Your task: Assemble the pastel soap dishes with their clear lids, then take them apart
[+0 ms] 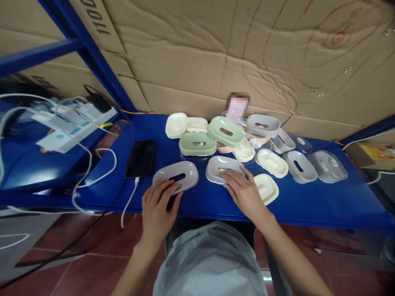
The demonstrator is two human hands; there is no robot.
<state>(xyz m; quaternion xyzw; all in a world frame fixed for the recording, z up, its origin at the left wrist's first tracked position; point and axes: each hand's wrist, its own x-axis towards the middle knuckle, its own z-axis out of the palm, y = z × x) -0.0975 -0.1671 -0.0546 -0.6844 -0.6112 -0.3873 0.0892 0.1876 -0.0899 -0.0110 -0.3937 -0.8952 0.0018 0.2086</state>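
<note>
My left hand [159,207] grips the near edge of a grey oval soap dish [189,170] with a long dark slot, fingers over its rim and thumb at its near side. To the right, my right hand [242,188] is closed on the near right side of a second grey soap dish [212,166], with fingertips reaching inside it. Its slot is partly hidden by my fingers. A cream dish [271,191] lies just right of my right wrist. Behind my hands sit two green soap dishes [194,148], one leaning over other pieces.
More cream dishes [271,162], grey dishes [298,166] and clear covers [338,164] crowd the blue table [308,205] toward the right. A black phone [140,158] with a white cable lies left. Cardboard [185,61] walls the back; a power strip [74,127] stands far left.
</note>
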